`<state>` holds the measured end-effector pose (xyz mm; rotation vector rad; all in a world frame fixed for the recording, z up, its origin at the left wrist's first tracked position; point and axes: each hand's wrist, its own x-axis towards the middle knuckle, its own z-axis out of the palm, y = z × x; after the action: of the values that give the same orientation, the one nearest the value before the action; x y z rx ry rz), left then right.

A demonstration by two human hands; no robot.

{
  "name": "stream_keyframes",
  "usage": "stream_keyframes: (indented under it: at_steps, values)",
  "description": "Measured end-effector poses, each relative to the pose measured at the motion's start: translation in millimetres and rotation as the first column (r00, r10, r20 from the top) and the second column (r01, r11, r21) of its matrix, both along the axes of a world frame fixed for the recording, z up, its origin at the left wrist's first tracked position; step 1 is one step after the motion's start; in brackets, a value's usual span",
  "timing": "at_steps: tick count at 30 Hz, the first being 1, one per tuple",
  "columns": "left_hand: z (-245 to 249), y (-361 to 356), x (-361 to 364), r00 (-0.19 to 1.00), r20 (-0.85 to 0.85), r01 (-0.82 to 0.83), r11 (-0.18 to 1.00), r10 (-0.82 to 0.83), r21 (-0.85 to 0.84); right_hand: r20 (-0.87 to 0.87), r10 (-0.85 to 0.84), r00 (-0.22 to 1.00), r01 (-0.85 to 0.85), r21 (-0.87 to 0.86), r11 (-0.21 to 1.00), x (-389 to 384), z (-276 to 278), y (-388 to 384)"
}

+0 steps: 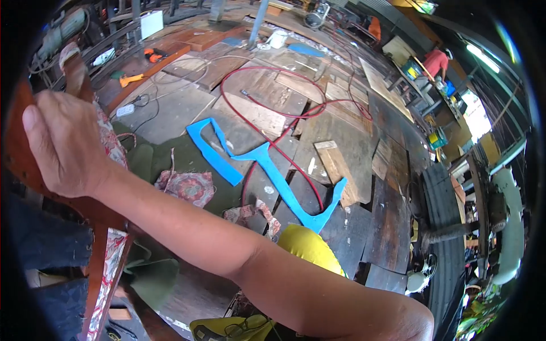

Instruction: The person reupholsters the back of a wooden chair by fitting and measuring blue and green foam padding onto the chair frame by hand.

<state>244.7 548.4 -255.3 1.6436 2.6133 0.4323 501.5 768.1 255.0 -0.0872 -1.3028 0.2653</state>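
Observation:
My right hand (68,142) is at the far left, its arm stretched across the view from the lower right. Its fingers are curled closed over a reddish-brown wooden chair frame (20,142); the fingertips are partly hidden. Red-and-white floral fabric (111,256) covers parts of the frame, and dark cloth (48,238) shows below the hand. My left hand is out of view. On the floor near my forearm lie a floral fabric scrap (187,187), a narrow floral strip (264,213) and green cloth (151,281).
Blue cut pieces (278,182) lie on the wooden board floor (341,119), over a looping red hose (227,99). Nearby are a short plank (336,170), a power strip (125,109) and a yellow-handled tool (132,79). A person in red (437,62) stands at the far right.

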Motion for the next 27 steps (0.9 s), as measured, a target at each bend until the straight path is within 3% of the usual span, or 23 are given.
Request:
stream_keyframes:
  at_steps: [10, 12, 13, 14, 16, 18, 20, 21, 22, 23, 24, 25, 26, 27]
  values:
    - [1, 7, 14, 0.997, -0.023, 0.081, 0.996, -0.080, 0.028, -0.027, 0.079, 0.997, -0.079, 0.004, 0.997, 7, 5, -2]
    - [5, 2, 29, 0.994, -0.101, -0.021, 0.997, 0.029, 0.073, 0.043, 0.089, 0.995, -0.089, -0.013, 0.996, 9, 5, -2]
    - [59, -7, 67, 0.975, -0.160, -0.145, 0.986, 0.156, 0.078, 0.045, 0.086, 0.995, -0.086, -0.021, 0.996, 9, 5, -3]
    - [54, -25, 69, 0.926, -0.298, -0.183, 0.965, 0.233, 0.186, 0.027, 0.109, 0.994, -0.108, -0.032, 0.994, 9, 6, -3]
    - [95, -66, 109, 0.935, -0.237, -0.194, 0.941, 0.262, 0.276, -0.002, 0.116, 0.993, -0.116, -0.015, 0.993, 9, 8, -3]
    - [120, -125, 148, 0.951, -0.289, -0.092, 0.992, 0.113, 0.087, -0.028, 0.106, 0.994, -0.107, -0.019, 0.994, 9, 9, -2]
    - [110, -204, 167, 0.994, -0.109, -0.012, 0.947, -0.025, -0.322, 0.032, 0.082, 0.996, -0.080, -0.075, 0.994, 10, 7, -3]
    - [110, -241, 183, 0.896, -0.384, 0.037, 0.897, -0.225, -0.441, 0.058, 0.044, 0.997, -0.041, -0.053, 0.998, 11, 5, 0]
    - [111, -279, 199, 0.675, -0.616, 0.036, 0.852, -0.406, -0.522, 0.081, 0.023, 0.996, -0.020, -0.035, 0.999, 9, 3, 3]
    - [103, -317, 214, 0.786, -0.473, 0.060, 0.811, -0.398, -0.582, 0.080, 0.000, 0.997, 0.001, -0.017, 1.000, 7, 2, 3]
    - [97, -351, 225, 0.975, -0.163, 0.017, 0.784, -0.151, -0.621, 0.077, -0.012, 0.997, 0.012, 0.007, 1.000, 4, 2, 5]
    - [92, -387, 237, 0.956, 0.143, -0.104, 0.748, 0.257, -0.655, 0.058, -0.055, 0.997, 0.051, 0.081, 0.995, 2, 2, 7]
    - [89, -424, 253, 0.761, 0.285, -0.245, 0.666, 0.583, -0.705, 0.135, -0.079, 0.988, 0.067, 0.090, 0.994, 10, 1, 1]
    - [92, -454, 276, 0.543, 0.331, -0.360, 0.570, 0.772, -0.738, 0.203, -0.142, 0.969, 0.128, 0.084, 0.988, 13, 3, -4]
